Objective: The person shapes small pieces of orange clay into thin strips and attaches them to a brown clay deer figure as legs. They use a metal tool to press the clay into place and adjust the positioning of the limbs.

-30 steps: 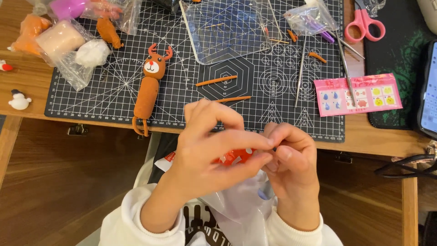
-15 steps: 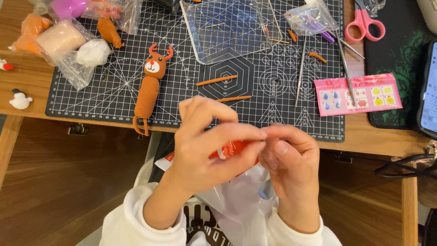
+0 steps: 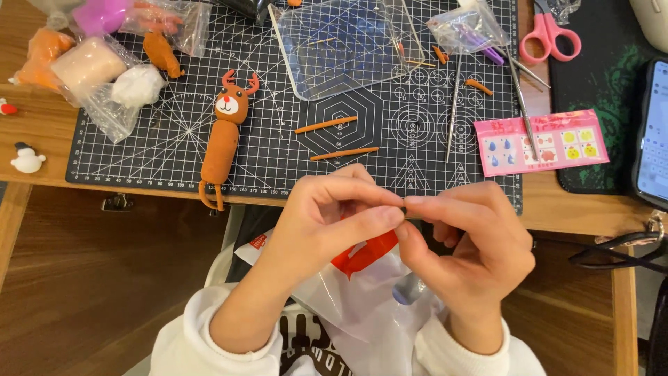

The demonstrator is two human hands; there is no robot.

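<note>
Both hands meet just in front of the desk (image 3: 83, 115) edge, over the person's lap. The left hand (image 3: 323, 226) has its thumb and forefinger pinched together, and the right hand (image 3: 470, 240) answers with the same pinch, fingertips of the two hands touching. Between them sits a tiny dark bit (image 3: 404, 207), too small to make out what it is. Each grip is closed on that speck.

Under the hands lies a clear plastic bag (image 3: 348, 299) with an orange-red patch showing through it, resting against the white sleeves.

On the dark cutting mat (image 3: 167, 146), well above the hands, a clay reindeer figure (image 3: 221, 136) lies on its back, its red antlers pointing away from the person. Two thin orange clay rolls (image 3: 335, 139) lie just right of it, one above the other. A clear acrylic sheet (image 3: 344, 45) sits at the mat's far side. Long metal tools (image 3: 454, 111) lie to the right, beside a pink sticker card (image 3: 541, 143). Pink-handled scissors (image 3: 546, 35) rest at the top right. Bags of coloured clay (image 3: 97, 69) crowd the top left, and a small white snowman figure (image 3: 28, 160) stands off the mat on the left.
</note>
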